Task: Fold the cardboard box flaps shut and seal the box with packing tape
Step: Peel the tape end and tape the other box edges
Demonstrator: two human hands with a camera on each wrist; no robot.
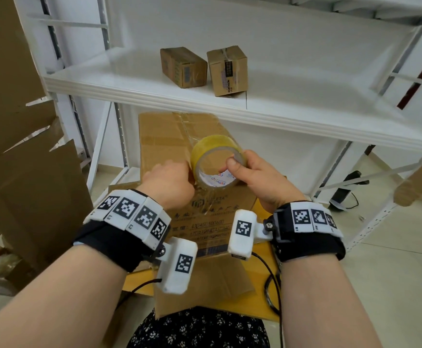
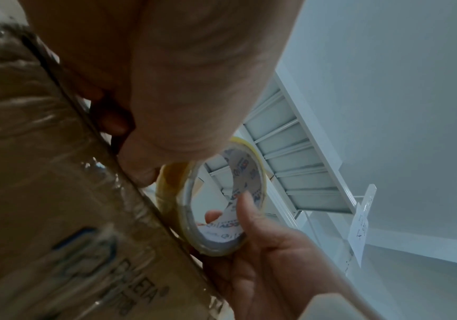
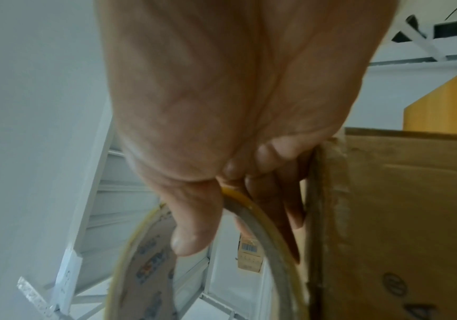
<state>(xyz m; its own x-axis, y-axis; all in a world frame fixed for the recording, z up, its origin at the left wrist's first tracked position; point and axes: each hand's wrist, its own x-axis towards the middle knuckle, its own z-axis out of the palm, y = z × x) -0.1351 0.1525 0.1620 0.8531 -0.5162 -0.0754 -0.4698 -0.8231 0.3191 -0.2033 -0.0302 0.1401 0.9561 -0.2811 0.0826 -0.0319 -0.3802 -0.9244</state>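
Brown cardboard box [image 1: 179, 146]: on the low shelf, flaps folded shut, clear tape on the centre seam; sealing judged unfinished. Yellowish packing-tape roll [image 1: 215, 160]: gripped by right hand [image 1: 260, 179]. Left hand [image 1: 169, 182]: fingers curled beside the roll; whether they hold anything cannot be told.

Both hands forward, meeting at a tape roll

The right hand [image 1: 257, 177] grips the tape roll [image 1: 215, 159], thumb hooked inside the core and fingers wrapped round the outside. The left hand [image 1: 169, 182] lies knuckles up just beside the roll, fingers curled downward. Both forearms reach forward, each wrist wearing a strapped band.
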